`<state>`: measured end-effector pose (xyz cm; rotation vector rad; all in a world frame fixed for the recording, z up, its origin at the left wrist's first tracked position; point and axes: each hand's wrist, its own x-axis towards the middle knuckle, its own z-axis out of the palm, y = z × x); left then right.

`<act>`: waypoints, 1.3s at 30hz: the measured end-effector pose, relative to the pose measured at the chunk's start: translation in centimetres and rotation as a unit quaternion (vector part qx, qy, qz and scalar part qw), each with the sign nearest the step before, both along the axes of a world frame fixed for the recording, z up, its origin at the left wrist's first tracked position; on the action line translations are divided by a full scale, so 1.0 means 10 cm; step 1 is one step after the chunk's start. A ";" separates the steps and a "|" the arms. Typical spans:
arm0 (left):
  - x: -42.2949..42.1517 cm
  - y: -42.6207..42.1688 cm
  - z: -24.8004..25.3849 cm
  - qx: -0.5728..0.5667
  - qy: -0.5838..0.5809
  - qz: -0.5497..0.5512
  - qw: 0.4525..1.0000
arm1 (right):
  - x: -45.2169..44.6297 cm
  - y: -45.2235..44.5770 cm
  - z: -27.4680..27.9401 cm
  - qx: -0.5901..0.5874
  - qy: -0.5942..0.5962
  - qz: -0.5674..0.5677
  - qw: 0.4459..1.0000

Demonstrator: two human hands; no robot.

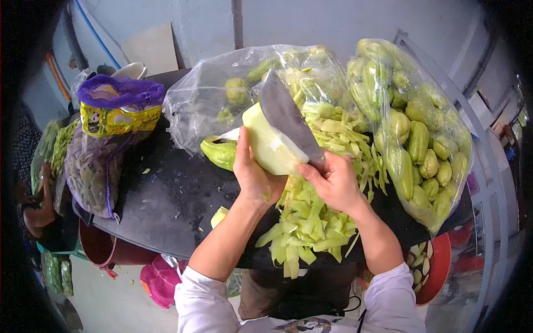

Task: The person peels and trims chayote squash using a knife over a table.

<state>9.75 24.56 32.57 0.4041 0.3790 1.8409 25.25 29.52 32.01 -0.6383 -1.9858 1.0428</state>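
Observation:
My left hand (254, 172) supports a large, pale green peeled vegetable (268, 141), apparently a chayote, from its left side and below. My right hand (336, 180) is wrapped round the handle of a broad knife (284, 108). Its wide grey blade points up and to the left, lying along the upper right side of the vegetable. Fingers hide the handle. The right thumb touches the vegetable's lower end. Just behind my left hand, a green chayote (218, 154) lies on the dark table (161, 188). A pile of green peelings (316, 222) spreads below and behind my right hand.
Clear plastic bags of chayotes stand at the back (194, 94) and right (425, 139). A purple mesh bag (91, 166) is on the left. A cut piece (219, 216) sits by my left forearm. Below are red buckets (438, 272). Another person's arm (44, 205) shows far left.

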 end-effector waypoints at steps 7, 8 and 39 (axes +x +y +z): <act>-0.11 0.04 -0.15 0.088 0.029 -0.053 0.994 | -0.10 0.04 -0.02 0.046 0.038 -0.037 0.998; -0.10 0.05 -0.17 0.090 0.030 -0.052 0.994 | -0.12 0.06 -0.01 0.067 0.080 -0.049 0.993; -0.32 -0.09 0.02 0.131 0.000 0.219 0.967 | -0.17 -0.35 -0.23 0.334 -0.228 -0.044 0.914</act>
